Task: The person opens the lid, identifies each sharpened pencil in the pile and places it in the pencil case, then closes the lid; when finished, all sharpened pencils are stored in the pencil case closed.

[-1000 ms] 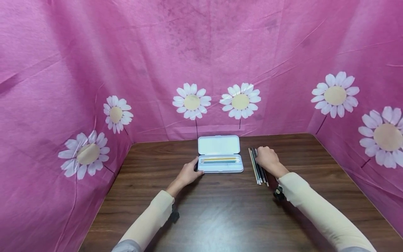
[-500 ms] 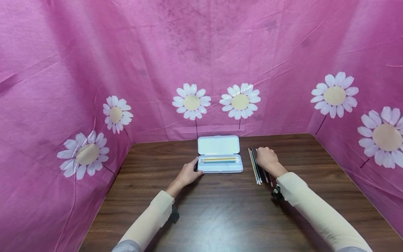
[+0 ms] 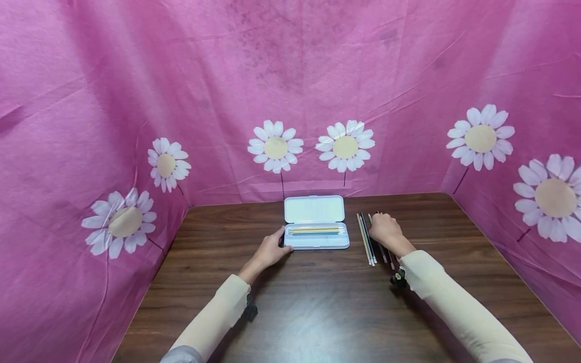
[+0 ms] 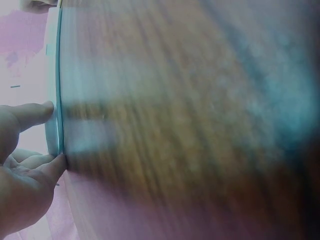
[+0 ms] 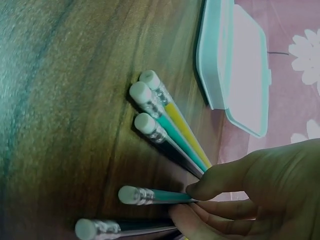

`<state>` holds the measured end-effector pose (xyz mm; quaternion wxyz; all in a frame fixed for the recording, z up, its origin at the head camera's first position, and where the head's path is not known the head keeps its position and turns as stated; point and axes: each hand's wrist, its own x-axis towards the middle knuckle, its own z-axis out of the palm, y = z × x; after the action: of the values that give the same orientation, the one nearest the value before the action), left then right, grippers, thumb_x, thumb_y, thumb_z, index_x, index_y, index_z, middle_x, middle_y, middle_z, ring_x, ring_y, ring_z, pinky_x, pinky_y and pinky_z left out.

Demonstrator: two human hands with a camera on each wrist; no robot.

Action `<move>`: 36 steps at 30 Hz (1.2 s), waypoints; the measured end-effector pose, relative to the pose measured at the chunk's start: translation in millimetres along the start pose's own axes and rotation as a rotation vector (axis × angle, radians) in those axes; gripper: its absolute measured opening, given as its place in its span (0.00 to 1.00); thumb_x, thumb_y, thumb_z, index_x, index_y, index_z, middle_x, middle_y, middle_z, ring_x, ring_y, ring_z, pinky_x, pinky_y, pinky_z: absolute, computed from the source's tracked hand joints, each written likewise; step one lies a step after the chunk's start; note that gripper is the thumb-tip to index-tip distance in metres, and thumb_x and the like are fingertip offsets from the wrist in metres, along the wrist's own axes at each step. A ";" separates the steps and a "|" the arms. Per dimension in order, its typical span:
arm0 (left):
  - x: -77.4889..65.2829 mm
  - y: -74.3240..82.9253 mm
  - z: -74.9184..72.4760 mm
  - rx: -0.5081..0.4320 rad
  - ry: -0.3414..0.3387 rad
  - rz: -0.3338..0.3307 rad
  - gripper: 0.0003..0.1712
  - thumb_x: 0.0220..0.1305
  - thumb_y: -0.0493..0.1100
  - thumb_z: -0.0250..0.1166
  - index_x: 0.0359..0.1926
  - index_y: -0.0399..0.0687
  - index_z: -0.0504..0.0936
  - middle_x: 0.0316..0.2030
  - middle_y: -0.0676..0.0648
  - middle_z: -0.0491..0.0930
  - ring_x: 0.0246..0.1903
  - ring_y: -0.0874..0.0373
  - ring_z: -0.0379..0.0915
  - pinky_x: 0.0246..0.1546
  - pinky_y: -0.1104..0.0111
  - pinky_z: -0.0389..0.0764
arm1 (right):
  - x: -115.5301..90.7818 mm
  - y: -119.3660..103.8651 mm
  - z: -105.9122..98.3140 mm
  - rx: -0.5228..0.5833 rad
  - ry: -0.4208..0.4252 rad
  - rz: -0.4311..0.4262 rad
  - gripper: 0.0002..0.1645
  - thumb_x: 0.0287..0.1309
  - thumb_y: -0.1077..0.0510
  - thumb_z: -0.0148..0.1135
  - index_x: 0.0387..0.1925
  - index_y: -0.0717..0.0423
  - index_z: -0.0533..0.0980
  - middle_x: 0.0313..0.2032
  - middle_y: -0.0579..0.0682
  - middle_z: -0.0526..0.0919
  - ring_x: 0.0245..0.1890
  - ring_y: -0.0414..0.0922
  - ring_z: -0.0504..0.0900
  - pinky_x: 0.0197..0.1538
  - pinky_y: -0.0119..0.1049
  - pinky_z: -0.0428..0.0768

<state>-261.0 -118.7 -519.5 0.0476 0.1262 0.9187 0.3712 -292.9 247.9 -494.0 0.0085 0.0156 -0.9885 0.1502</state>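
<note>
A white pencil case (image 3: pixel 313 243) stands with its lid (image 3: pixel 314 209) raised; a few yellow and teal pencils (image 3: pixel 316 230) lie inside. My left hand (image 3: pixel 271 249) holds the case's left end, thumb at the front corner. To the right of the case, my right hand (image 3: pixel 387 233) is low over loose pencils. In the right wrist view its thumb and fingers pinch a green pencil (image 5: pixel 165 196) with a white eraser. A black pencil (image 5: pixel 145 226) lies beside it, partly under the fingers. Yellow, green and black pencils (image 5: pixel 175 131) lie together nearer the case.
The dark wooden table (image 3: pixel 308 312) runs back to a pink cloth (image 3: pixel 218 101) printed with white daisies. The case stands close to the table's back edge. Pink cloth also hangs along the left and right sides.
Pencils under my right hand have shifted rightward and spread, so a gap parts them from the group nearer the case. My left hand has stayed on the case.
</note>
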 end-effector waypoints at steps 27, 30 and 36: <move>-3.3 -0.2 -2.8 0.005 0.021 0.019 0.46 0.70 0.43 0.72 0.79 0.29 0.62 0.75 0.28 0.68 0.74 0.37 0.69 0.77 0.48 0.69 | 3.8 -62.5 -54.6 0.226 0.054 -0.193 0.09 0.50 0.63 0.65 0.36 0.57 0.83 0.30 0.51 0.85 0.30 0.48 0.80 0.32 0.40 0.76; -2.9 -0.6 -1.4 0.005 0.018 0.021 0.45 0.71 0.43 0.72 0.79 0.29 0.62 0.75 0.29 0.68 0.74 0.38 0.69 0.77 0.49 0.70 | 6.2 -70.0 -56.4 0.209 0.051 -0.235 0.10 0.50 0.64 0.64 0.37 0.58 0.84 0.32 0.51 0.86 0.31 0.48 0.81 0.34 0.42 0.79; -0.8 -0.7 -1.3 0.014 0.021 0.030 0.45 0.70 0.43 0.73 0.79 0.29 0.62 0.74 0.29 0.69 0.74 0.38 0.69 0.76 0.48 0.71 | 12.9 -89.2 -61.5 0.136 0.025 -0.328 0.09 0.50 0.64 0.66 0.36 0.58 0.84 0.30 0.49 0.86 0.30 0.46 0.80 0.34 0.43 0.80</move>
<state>-260.6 -120.2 -519.1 0.0315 0.1365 0.9198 0.3665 -302.1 180.7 -408.6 0.0442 0.1752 -0.9601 0.2135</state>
